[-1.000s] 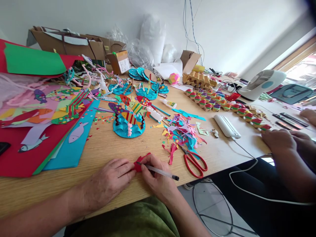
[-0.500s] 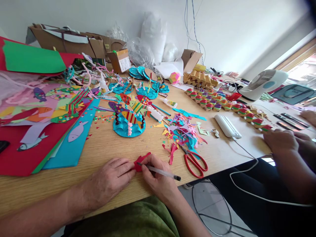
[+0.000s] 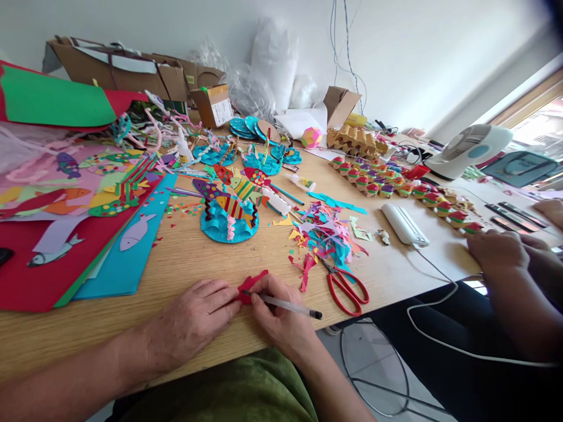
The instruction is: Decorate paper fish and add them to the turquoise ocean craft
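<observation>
A small red paper cutout shaped like a fish (image 3: 248,283) lies on the wooden table near its front edge. My left hand (image 3: 200,316) rests on the table with its fingers together, the fingertips holding the cutout's left end; its thumb is hidden. Between thumb and fingers, my right hand (image 3: 281,316) grips a pen (image 3: 290,306) with a clear barrel and a dark end. The pen's tip touches the red paper. Right of that hand lie red-handled scissors (image 3: 347,290), blades on a heap of coloured paper scraps (image 3: 328,231).
A blue base with paper fish (image 3: 229,220) stands ahead. Coloured sheets (image 3: 109,258) and fish cutouts cover the left. Painted egg-carton strips (image 3: 373,179), a white device (image 3: 403,225) with a cable, and a fan (image 3: 468,149) are on the right. A neighbour's hands (image 3: 499,249) rest there.
The view has shifted very slightly. Both hands stay in the same place, with the pen tip moved a little on the red paper.
</observation>
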`<state>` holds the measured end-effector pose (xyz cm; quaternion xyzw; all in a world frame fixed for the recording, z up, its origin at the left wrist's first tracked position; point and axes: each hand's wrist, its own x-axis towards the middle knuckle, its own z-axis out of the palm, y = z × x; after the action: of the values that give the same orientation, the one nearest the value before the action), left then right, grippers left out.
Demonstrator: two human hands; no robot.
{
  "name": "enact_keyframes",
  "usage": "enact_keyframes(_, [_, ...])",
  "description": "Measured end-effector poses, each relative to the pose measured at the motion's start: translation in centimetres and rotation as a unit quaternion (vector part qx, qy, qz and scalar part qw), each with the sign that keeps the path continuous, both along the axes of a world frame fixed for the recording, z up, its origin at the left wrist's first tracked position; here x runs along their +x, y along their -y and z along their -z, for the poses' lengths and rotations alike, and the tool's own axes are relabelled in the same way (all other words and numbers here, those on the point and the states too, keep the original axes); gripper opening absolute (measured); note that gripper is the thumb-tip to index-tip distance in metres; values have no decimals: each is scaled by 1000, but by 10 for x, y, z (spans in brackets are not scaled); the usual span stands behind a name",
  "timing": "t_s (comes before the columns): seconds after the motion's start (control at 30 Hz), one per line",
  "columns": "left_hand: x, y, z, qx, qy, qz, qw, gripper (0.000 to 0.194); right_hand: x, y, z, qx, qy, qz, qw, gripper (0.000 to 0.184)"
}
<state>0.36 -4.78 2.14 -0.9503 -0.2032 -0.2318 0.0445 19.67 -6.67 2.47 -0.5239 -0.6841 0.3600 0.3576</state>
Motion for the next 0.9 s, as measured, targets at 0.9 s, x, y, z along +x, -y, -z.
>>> enact_keyframes(0.9, [2, -1, 2, 7, 6, -8, 1000, 40, -2, 1, 6, 2, 6, 34, 999, 8])
